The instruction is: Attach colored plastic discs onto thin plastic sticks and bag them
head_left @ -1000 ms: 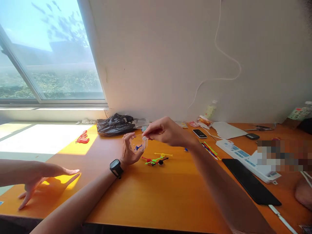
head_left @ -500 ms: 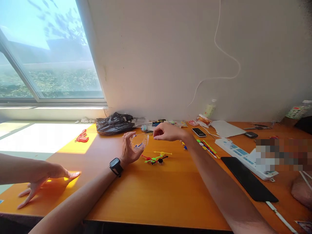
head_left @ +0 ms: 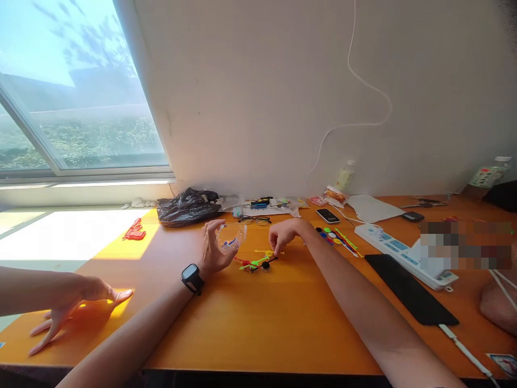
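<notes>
My left hand [head_left: 216, 252], with a dark watch on its wrist, is wrapped round a clear round plastic container [head_left: 237, 235]. A small blue piece [head_left: 229, 243] shows inside it. My right hand [head_left: 286, 236] reaches down with fingers curled together, its fingertips at the right end of a cluster of toy pieces on the table. In that cluster are a yellow arrow-like piece [head_left: 265, 253], a green one [head_left: 254, 264], a red one [head_left: 245, 263] and a black one [head_left: 265, 265]. Whatever the right fingertips grip, if anything, is too small to make out.
Another person's hand [head_left: 60, 310] leans on the table at left, near a red toy gun [head_left: 134, 230]. Behind lie a black plastic bag [head_left: 188, 207] and glasses [head_left: 255, 220]. Rightward are coloured discs and sticks [head_left: 339, 240], a phone [head_left: 328, 216], a power strip [head_left: 399, 256] and a black tablet [head_left: 410, 288].
My right hand has moved down and slightly right, from beside the container to the cluster of pieces. The glasses behind it now show. My left hand still holds the container in place.
</notes>
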Demonstrator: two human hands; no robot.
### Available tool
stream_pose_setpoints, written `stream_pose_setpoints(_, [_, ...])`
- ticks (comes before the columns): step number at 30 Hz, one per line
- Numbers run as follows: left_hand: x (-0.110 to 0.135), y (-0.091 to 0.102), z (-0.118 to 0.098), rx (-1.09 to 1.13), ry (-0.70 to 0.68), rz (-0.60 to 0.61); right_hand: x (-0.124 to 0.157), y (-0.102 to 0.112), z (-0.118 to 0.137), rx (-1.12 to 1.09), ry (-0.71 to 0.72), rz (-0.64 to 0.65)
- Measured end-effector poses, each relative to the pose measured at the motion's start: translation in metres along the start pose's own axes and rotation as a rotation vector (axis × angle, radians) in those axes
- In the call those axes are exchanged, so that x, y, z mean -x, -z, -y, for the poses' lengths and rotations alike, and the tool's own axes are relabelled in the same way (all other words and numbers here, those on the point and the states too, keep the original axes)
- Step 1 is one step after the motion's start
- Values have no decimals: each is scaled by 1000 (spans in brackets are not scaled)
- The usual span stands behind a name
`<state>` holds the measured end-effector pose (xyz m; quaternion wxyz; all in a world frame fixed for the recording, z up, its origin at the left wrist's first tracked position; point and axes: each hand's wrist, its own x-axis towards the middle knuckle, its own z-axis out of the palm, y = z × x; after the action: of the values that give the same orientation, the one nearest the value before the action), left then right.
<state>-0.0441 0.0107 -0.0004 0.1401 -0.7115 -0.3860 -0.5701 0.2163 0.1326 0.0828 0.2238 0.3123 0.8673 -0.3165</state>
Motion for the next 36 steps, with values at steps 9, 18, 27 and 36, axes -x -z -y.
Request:
stream_pose_setpoints(9, [0,-3,1,3,47,-14,64,17,33,-237,258,-653])
stream_pose_setpoints(18, [1,-2,-9,37,108,56,106,-5,113,53,443,-761])
stream_pose_setpoints(27, [4,-2,-18,108,108,116,48,-24,133,448,378,-924])
stream_pose_setpoints(36, [1,-1,-21,104,137,99,40,-22,126,420,397,-909])
